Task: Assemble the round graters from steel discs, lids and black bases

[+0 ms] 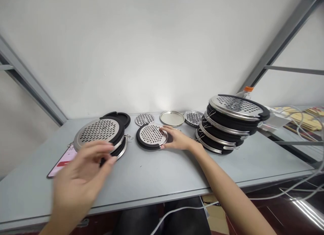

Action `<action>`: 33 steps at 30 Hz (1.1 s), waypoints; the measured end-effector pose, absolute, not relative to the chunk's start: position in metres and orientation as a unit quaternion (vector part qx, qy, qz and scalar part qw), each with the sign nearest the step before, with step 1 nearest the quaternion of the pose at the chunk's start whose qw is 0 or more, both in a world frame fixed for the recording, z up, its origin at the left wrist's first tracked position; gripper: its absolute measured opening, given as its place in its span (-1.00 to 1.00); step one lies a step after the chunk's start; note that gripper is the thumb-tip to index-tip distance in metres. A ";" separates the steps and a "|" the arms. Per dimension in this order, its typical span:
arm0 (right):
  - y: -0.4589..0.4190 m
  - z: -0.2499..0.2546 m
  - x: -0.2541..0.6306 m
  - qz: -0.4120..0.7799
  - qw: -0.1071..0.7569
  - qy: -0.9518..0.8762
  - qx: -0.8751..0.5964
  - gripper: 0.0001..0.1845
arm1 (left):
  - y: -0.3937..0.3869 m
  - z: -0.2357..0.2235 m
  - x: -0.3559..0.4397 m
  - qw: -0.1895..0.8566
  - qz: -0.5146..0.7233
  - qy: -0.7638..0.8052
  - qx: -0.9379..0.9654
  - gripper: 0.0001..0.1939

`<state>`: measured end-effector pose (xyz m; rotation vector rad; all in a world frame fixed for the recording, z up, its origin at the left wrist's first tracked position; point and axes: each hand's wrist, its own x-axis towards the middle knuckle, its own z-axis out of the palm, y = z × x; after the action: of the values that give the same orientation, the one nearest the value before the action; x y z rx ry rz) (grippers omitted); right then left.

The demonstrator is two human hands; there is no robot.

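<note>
My right hand (177, 139) rests on the grey table (162, 171), its fingers curled around the right edge of a round perforated steel disc in a black rim (152, 135). My left hand (81, 177) hovers blurred above the table's front left, fingers spread and holding nothing, just in front of a short stack of black-rimmed grater discs (100, 134). A taller, leaning stack of the same discs (230, 122) stands at the right.
Behind lie a black rim (121, 116), a small grater disc (144, 119), a plain steel plate (172, 118) and another grater insert (193, 117). A phone with a pink screen (63, 159) lies left. Cables, a white box and a bottle (246, 90) crowd the right.
</note>
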<state>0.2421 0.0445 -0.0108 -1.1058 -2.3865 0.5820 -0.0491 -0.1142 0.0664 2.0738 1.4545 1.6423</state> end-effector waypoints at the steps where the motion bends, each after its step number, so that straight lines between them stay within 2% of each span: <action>1: 0.045 -0.011 0.242 0.211 0.223 -0.863 -0.401 -0.01 | -0.102 0.065 -0.039 0.088 0.533 0.459 0.706 -0.88; 5: 0.047 -0.015 0.243 0.214 0.232 -0.860 -0.401 0.01 | -0.048 0.047 -0.006 0.161 0.414 0.366 0.818 -0.73; 9: 0.048 -0.017 0.243 0.214 0.243 -0.858 -0.398 0.01 | -0.003 0.021 0.007 0.111 0.338 0.373 0.857 -0.70; 14: 0.047 -0.011 0.242 0.201 0.244 -0.856 -0.410 -0.07 | 0.012 -0.010 0.003 0.045 0.207 0.436 0.875 -0.25; 17: 0.045 -0.010 0.242 0.195 0.243 -0.851 -0.423 -0.08 | 0.011 -0.019 -0.003 0.046 0.163 0.431 0.886 -0.09; 22: 0.047 -0.017 0.242 0.197 0.233 -0.858 -0.414 0.14 | 0.014 -0.018 -0.004 0.044 0.153 0.451 0.878 -0.15; 33: 0.048 -0.018 0.239 0.175 0.292 -0.860 -0.380 -0.14 | 0.012 -0.019 -0.006 0.021 0.191 0.423 0.885 -0.29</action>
<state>0.2387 0.0482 -0.0176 -1.0138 -2.2913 0.4672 -0.0057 0.0117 -0.0194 2.7460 1.3118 0.5930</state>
